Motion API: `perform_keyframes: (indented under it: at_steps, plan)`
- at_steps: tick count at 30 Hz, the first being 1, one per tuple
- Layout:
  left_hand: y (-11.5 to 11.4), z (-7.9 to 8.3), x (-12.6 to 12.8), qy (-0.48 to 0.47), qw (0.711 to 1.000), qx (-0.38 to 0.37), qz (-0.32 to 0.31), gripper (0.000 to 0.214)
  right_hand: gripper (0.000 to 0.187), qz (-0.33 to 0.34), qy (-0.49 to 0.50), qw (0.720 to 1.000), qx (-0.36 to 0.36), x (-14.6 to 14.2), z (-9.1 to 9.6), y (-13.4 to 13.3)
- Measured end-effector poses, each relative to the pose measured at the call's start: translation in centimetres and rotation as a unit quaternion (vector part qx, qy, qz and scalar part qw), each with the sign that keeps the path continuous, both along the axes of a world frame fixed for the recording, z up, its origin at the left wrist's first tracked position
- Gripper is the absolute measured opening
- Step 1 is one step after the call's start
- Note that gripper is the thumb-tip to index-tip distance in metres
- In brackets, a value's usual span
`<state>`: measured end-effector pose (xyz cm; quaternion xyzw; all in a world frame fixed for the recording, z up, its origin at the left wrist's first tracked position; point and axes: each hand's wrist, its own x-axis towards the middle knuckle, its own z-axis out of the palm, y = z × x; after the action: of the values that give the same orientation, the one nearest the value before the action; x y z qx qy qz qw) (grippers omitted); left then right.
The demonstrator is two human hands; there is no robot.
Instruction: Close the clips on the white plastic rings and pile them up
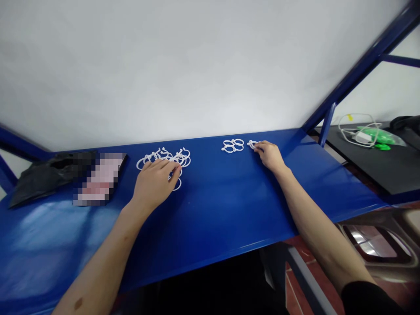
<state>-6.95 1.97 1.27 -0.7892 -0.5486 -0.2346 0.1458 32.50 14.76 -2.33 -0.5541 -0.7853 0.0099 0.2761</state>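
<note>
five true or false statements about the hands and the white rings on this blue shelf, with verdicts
1. The left hand rests on the pile of white rings. True.
2. The right hand is lifted well clear of the shelf. False: its fingertips are down at a small white ring on the blue shelf.
3. A cluster of rings lies between the two hands. True.
4. The black bag lies to the right of the right hand. False: the black bag is at the far left end of the shelf.
5. A white cable lies on the black surface to the right. True.
</note>
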Motion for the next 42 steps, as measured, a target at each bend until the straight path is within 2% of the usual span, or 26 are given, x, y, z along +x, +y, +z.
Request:
perform_keyframes:
  at_steps: [8,12,16,19,24,28,32,35,39,42]
  plan:
    - [0.2,-0.4,-0.1,-0.009,0.999,-0.033,-0.003,0.029,0.021,-0.029,-0.016,0.999,0.019,-0.4,0.0,-0.3]
    - [0.2,-0.5,-0.1,-0.009,0.999,-0.039,-0.009,0.03,0.021,0.014,-0.005,0.999,0.041,-1.7,1.3,0.6]
    - [0.3,-0.5,0.0,-0.003,0.999,-0.038,-0.017,0.03,0.017,0.076,-0.036,0.996,-0.021,-2.9,2.6,2.6]
    - [0.3,-0.7,0.2,-0.008,0.999,-0.046,-0.025,0.028,0.015,0.094,-0.066,0.991,-0.075,-3.5,2.7,3.6]
    - [0.3,-1.0,0.4,-0.022,0.998,-0.052,-0.034,0.024,0.012,0.068,-0.104,0.987,-0.101,-4.2,2.7,4.1]
    - [0.2,-0.9,0.5,-0.011,0.998,-0.039,-0.04,0.024,0.014,0.044,-0.117,0.988,-0.092,-4.9,3.1,3.6]
    - [0.0,-0.9,0.8,-0.015,0.998,-0.031,-0.058,0.024,0.021,0.041,-0.121,0.991,-0.047,-6.2,3.7,1.6]
    - [-0.3,-0.9,1.2,-0.016,0.996,-0.032,-0.081,0.024,0.021,0.07,-0.129,0.989,-0.016,-8.2,4.2,-1.7]
    - [-0.9,-0.7,2.2,-0.034,0.993,-0.017,-0.116,0.02,0.024,0.173,-0.149,0.974,0.006,-11.9,4.0,-7.7]
    - [-1.5,-0.8,3.0,-0.052,0.982,-0.045,-0.178,0.018,0.022,0.219,-0.16,0.962,0.005,-14.3,3.0,-11.3]
